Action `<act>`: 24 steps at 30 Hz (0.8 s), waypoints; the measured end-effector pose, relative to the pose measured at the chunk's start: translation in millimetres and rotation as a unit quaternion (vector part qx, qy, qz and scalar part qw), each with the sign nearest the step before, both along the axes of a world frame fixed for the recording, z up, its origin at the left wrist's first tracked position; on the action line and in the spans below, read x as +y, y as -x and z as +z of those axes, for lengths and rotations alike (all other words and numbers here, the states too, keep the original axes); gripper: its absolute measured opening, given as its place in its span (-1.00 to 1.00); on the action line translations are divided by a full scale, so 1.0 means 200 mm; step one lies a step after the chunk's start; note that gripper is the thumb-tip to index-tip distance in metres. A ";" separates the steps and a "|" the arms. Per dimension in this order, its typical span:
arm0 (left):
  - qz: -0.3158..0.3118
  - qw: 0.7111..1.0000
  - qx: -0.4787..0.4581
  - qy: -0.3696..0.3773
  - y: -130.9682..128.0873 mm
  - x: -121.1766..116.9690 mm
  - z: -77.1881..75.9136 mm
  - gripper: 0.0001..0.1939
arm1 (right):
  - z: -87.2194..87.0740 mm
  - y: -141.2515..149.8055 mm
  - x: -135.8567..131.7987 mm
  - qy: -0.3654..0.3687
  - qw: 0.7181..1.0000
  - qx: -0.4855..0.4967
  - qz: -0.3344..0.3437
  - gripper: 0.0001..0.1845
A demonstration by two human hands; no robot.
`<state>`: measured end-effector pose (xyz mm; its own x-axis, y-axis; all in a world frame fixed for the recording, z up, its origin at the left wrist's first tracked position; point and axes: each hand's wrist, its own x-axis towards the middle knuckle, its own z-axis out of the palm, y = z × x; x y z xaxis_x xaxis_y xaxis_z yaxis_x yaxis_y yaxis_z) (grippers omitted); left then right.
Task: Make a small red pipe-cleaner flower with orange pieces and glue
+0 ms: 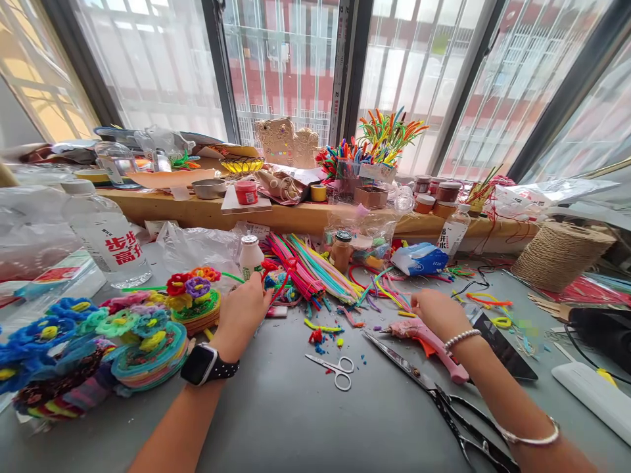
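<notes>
My left hand (245, 307), wearing a watch, is closed at the fingertips on a red pipe cleaner (282, 284). Just behind it stands a small white bottle (251, 256). My right hand (440, 314) hovers over the table's right half, its fingers curled together; whatever they may hold is hidden. Below that hand lies a pink glue gun (434, 345), beside large black-handled scissors (419, 374). Small white-handled scissors (338, 371) rest in the middle among fuzzy scraps (318, 337). Between the hands, a bundle of coloured pipe cleaners (315, 272) lies on the grey table.
Pipe-cleaner flowers (152, 325) crowd the left side, near a large water bottle (106, 236). A brown jar (341, 251) and a blue-white packet (420, 259) stand behind. A twine spool (562, 253) is at right. The wooden sill (296, 215) holds pots and supplies.
</notes>
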<state>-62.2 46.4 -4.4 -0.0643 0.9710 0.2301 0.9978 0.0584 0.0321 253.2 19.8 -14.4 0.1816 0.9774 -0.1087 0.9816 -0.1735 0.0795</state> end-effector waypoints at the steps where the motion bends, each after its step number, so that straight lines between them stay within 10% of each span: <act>1: 0.001 1.000 -0.001 0.002 0.00 0.00 0.00 -0.76 | -0.01 0.02 0.04 0.014 1.000 0.006 0.022 -0.88; 10: -0.055 0.997 -0.056 -0.020 -0.05 -0.03 0.01 -0.82 | -0.06 0.07 0.19 0.026 0.993 0.109 0.048 -0.72; 15: -0.182 0.947 -0.264 0.030 -0.14 -0.05 -0.03 -0.80 | 0.04 0.20 0.07 -0.053 0.956 0.267 0.106 -0.83; 16: -0.218 0.910 -0.347 0.057 -0.16 -0.06 -0.04 -0.77 | 0.05 0.25 0.03 -0.064 0.934 0.328 0.123 -0.79; 20: -0.289 0.763 -0.548 0.186 -0.23 -0.09 -0.07 -0.73 | -0.01 0.47 -0.09 -0.059 0.632 0.768 0.084 -0.79; 24: -0.290 0.712 -0.591 0.244 -0.24 -0.12 -0.07 -0.69 | -0.10 0.61 -0.13 -0.100 0.557 0.823 0.046 -0.73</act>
<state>-14.8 23.3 -17.7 0.5115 0.8589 -0.0247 0.1506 -0.0613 0.9867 130.7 -5.8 -35.1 -0.0545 0.9967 0.0595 -0.2994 0.0406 -0.9533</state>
